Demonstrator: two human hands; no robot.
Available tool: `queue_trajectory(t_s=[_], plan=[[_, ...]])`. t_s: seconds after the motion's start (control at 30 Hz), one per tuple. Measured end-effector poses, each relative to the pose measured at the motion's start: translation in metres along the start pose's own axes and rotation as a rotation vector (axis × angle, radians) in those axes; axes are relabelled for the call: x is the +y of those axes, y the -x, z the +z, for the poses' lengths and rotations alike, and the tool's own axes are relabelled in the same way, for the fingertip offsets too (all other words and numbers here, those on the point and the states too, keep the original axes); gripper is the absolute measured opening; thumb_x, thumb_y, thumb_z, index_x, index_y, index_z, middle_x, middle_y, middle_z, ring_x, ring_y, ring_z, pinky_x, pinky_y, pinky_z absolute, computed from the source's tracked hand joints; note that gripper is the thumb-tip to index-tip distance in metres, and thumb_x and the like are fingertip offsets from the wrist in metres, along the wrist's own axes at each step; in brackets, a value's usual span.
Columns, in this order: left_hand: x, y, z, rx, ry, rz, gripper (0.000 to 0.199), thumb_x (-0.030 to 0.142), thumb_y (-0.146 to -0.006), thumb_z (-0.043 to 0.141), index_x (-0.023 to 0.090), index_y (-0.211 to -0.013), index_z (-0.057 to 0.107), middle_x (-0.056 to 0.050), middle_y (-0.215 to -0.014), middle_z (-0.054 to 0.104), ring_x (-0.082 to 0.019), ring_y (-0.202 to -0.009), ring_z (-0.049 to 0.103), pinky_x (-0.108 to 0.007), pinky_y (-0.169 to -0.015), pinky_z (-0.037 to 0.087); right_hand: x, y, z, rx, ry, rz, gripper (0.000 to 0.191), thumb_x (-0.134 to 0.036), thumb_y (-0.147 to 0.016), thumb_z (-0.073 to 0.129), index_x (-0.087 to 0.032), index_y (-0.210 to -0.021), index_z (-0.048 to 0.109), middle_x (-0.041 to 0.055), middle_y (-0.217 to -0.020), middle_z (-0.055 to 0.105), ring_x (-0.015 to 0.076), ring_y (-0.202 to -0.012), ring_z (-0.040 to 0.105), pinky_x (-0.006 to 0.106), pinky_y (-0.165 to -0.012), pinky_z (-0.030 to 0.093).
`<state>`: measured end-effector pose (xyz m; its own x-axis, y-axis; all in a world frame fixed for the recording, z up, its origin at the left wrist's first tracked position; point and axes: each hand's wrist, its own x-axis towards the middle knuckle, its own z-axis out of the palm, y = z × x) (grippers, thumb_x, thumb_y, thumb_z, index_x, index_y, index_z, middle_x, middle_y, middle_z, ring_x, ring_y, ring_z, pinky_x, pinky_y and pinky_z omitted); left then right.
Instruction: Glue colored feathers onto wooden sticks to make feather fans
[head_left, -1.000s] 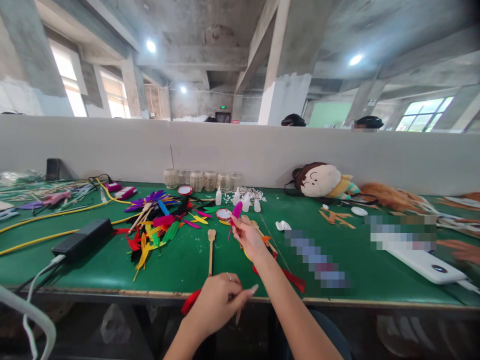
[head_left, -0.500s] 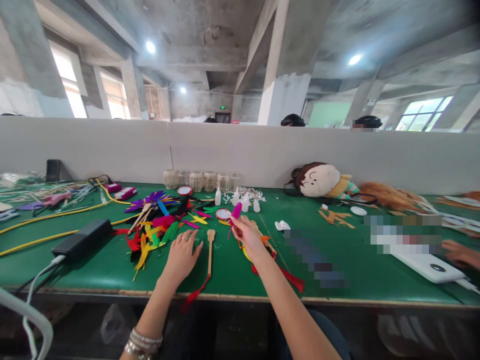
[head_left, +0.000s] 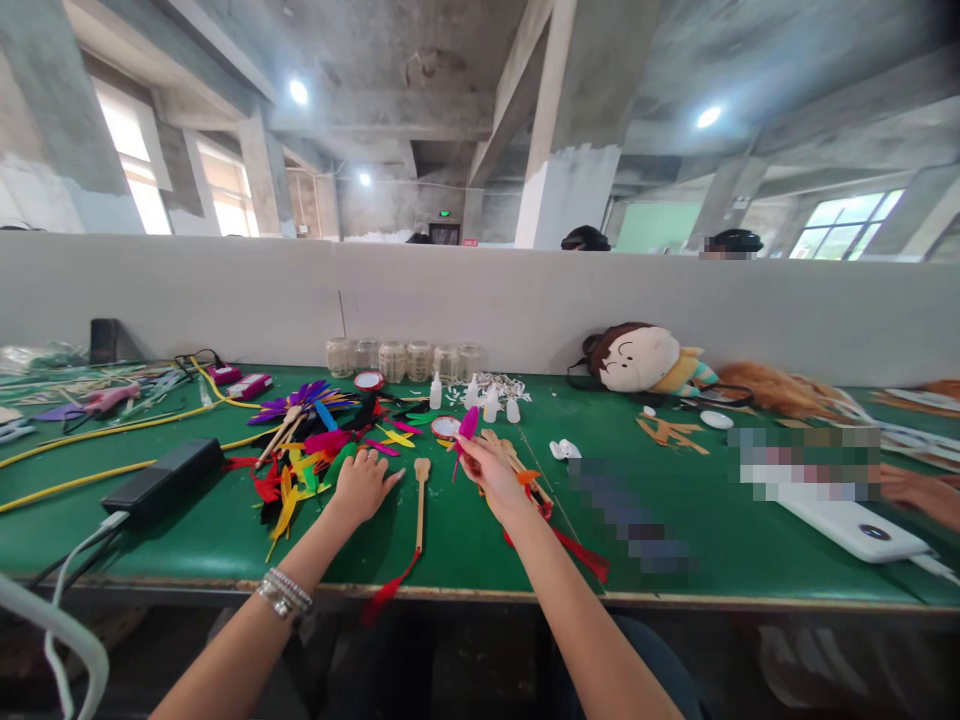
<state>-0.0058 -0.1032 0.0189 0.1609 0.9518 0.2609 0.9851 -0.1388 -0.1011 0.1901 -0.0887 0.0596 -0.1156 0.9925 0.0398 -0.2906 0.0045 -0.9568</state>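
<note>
head view: left hand (head_left: 364, 488) spread, right hand (head_left: 489, 467) pinching magenta feather (head_left: 469, 422), jars (head_left: 393, 363) with contents unclear.

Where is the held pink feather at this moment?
In the head view, the pink feather is in the right hand, near the middle, appearing just right of the nearer red-rimmed lid.

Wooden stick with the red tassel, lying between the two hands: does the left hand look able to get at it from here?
Probably yes: the left hand is just left of the wooden stick, green tabletop shows between them, and nothing seems to lie over the stick.
</note>
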Motion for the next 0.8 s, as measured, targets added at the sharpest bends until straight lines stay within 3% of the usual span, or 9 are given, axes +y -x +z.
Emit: queue_trajectory(t_s=[0.3,0.57,0.8], plan=[[0.008,-0.013,0.003,-0.104,0.010,0.164,0.027,0.015,-0.085,0.034,0.012,-0.087,0.061,-0.015,-0.089,0.062,-0.025,-0.092,0.052,-0.036,-0.075,0.036,0.005,-0.003,0.000,-0.019,0.019,0.011,0.027,-0.040,-0.051,0.071,-0.017,-0.053,0.057,-0.0067,-0.043,0.046,0.0034,-0.038,0.035,0.022,-0.039,0.017],[-0.021,-0.008,0.005,-0.103,0.083,0.184,0.033,0.026,-0.091,0.021,0.014,-0.093,0.053,-0.009,-0.091,0.061,-0.019,-0.086,0.055,-0.029,-0.073,0.039,0.006,-0.004,-0.002,-0.021,0.023,0.006,0.028,-0.043,-0.053,0.070,-0.018,-0.056,0.058,-0.0069,-0.042,0.046,0.0038,-0.038,0.035,0.021,-0.040,0.018],[0.000,-0.014,0.003,-0.040,-0.020,0.210,0.037,0.032,-0.090,0.025,0.014,-0.091,0.058,-0.014,-0.097,0.060,-0.024,-0.095,0.051,-0.034,-0.078,0.036,0.009,-0.007,-0.002,0.002,0.016,0.011,0.025,-0.041,-0.052,0.071,-0.019,-0.056,0.059,-0.0073,-0.042,0.045,0.0042,-0.039,0.034,0.022,-0.041,0.019]])
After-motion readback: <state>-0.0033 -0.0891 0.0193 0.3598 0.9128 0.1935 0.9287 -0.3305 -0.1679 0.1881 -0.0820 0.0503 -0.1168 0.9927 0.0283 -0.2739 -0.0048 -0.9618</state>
